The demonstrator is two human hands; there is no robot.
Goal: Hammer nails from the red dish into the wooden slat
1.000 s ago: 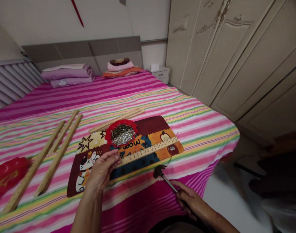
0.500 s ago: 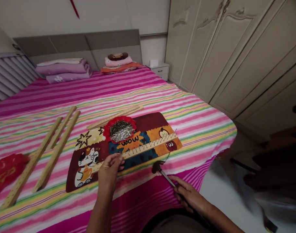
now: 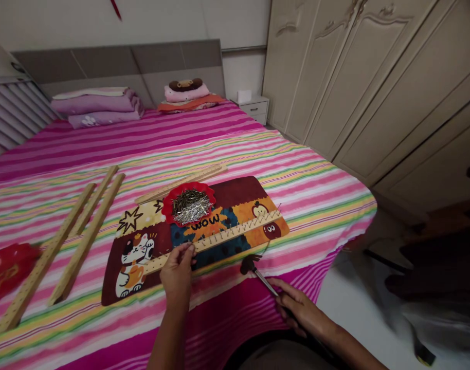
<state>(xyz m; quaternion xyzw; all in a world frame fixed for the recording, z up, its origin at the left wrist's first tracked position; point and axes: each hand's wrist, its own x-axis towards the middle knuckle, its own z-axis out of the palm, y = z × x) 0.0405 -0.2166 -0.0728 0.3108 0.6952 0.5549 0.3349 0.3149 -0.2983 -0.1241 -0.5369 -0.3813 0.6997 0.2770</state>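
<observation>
In the head view my right hand is wrapped round the handle of a hammer, whose dark head hangs low over the bed, in front of the mat. My left hand pinches at a pale wooden strip; what looks like a nail is between thumb and fingertips, mostly hidden. Thin nails stand in a row along the strip to the right of these fingers. The strip lies across a patterned mat with a cat drawing. Behind it a red scalloped bowl holds loose nails, some dark, some silver.
Several wooden strips lie to the left, beside a red plastic dish. More strips lie behind the bowl. Folded bedding is stacked near the headboard. A wardrobe stands on the right, past the bed's edge.
My left hand has shifted slightly right and stays pinched at the strip. The view has moved a little; my right hand and the hammer hold nearly the same place.
</observation>
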